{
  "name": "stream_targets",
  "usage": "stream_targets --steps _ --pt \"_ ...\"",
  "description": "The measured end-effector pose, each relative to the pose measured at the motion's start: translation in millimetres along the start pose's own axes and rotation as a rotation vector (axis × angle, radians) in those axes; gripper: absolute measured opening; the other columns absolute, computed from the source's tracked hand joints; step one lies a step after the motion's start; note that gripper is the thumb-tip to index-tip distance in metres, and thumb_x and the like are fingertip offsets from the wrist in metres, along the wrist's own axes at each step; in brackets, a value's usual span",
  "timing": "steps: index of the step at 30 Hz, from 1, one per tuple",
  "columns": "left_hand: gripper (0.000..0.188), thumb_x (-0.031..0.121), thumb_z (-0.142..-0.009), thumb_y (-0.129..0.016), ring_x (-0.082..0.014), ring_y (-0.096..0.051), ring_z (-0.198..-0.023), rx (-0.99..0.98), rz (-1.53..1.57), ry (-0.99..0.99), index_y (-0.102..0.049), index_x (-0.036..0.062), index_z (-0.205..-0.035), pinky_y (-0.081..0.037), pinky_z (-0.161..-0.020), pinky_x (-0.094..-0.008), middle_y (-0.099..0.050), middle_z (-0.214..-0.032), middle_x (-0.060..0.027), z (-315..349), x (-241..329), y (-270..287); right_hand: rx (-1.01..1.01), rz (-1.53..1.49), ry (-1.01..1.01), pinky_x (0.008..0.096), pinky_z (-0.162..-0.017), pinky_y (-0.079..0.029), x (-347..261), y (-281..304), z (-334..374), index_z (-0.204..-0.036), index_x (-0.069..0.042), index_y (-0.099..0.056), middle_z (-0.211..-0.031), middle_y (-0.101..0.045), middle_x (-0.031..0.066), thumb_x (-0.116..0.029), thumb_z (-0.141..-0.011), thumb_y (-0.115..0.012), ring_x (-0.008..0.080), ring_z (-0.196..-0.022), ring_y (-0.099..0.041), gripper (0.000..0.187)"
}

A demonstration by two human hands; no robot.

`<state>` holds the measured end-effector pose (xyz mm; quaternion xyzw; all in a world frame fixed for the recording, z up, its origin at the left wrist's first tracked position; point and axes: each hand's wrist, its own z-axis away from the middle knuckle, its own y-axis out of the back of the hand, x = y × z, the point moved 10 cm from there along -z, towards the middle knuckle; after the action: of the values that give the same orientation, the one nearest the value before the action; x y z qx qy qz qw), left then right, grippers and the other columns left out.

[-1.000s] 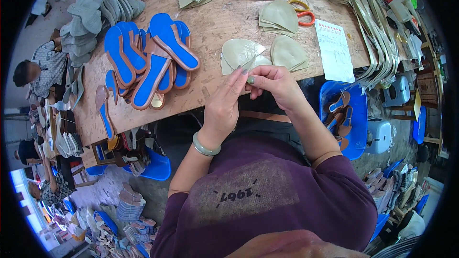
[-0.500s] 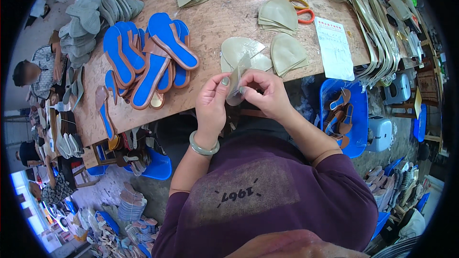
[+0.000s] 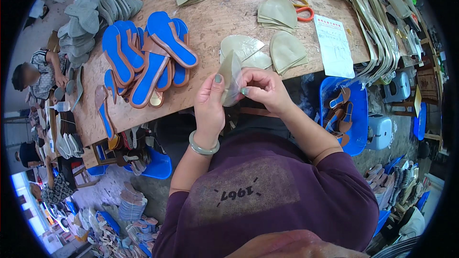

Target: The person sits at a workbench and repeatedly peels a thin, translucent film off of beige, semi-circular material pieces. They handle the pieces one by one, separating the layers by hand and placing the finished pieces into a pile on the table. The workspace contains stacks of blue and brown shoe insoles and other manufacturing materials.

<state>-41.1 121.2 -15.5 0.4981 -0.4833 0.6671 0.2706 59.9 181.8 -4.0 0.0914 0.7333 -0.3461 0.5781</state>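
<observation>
Purple shirt (image 3: 270,181), pale green bangle (image 3: 203,150)

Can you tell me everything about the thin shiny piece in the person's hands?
The thin piece is pale greenish-beige, with a curved outline narrowing to a point at its far end. It looks like a flexible sheet, glossier and clearer along its right side, perhaps a film. It stands tilted up near the table's near edge. The left hand holds its left side; the right hand's fingertips pinch its right edge.

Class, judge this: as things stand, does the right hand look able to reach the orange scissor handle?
Probably yes: the orange handle lies uncovered on the table, beyond low beige stacks, though the right hand is busy with a thin beige piece.
</observation>
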Motion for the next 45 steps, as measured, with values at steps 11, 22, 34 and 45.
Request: stream_targets --steps 11,22,34,45 --pt "0.024 0.006 -0.097 -0.050 -0.0160 -0.063 -0.093 0.017 -0.582 -0.277 -0.062 -0.0005 -0.117 -0.050 -0.084 -0.0283 -0.068 -0.103 -0.0092 5.8 35.6 -1.2 0.107 0.585 0.127 0.0262 -0.053 -0.044 -23.7 21.7 12.7 -0.067 0.000 -0.058 -0.063 -0.059 0.0035 -0.014 -0.090 -0.060 0.0087 -0.056 -0.054 0.027" --pt "0.020 0.014 -0.091 -0.067 -0.0027 -0.056 -0.074 -0.050 -0.446 -0.034 -0.064 -0.0018 -0.104 -0.046 -0.065 -0.0184 -0.066 -0.086 0.0013 -13.9 40.2 23.4 0.188 1.739 -0.148 0.0412 -0.057 -0.049 -32.5 94.0 77.9 -0.077 -0.006 -0.064 -0.067 -0.063 0.0115 -0.035 -0.077 -0.074 0.0325 -0.063 -0.063 0.031" --pt "0.021 0.014 -0.091 -0.066 -0.0001 -0.050 -0.063 0.004 -0.378 -0.089 -0.061 0.0002 -0.106 -0.037 -0.054 -0.0172 -0.061 -0.071 0.0024 -13.2 18.8 -12.3 0.095 1.144 0.519 0.0362 -0.070 -0.052 -57.1 -41.4 29.6 -0.102 -0.001 -0.060 -0.098 -0.062 0.0120 -0.014 -0.073 -0.076 0.0304 -0.082 -0.062 0.035" --pt "0.044 0.024 -0.100 -0.052 -0.0097 -0.055 -0.098 -0.086 -0.452 -0.271 -0.045 -0.0032 -0.133 -0.045 -0.083 -0.0224 -0.059 -0.107 -0.0072 3.9 28.0 -19.4 0.217 0.402 0.046 0.0249 -0.067 -0.050 -19.2 12.4 11.5 -0.096 0.004 -0.068 -0.087 -0.067 0.0055 0.000 -0.086 -0.065 0.0108 -0.076 -0.062 0.012"
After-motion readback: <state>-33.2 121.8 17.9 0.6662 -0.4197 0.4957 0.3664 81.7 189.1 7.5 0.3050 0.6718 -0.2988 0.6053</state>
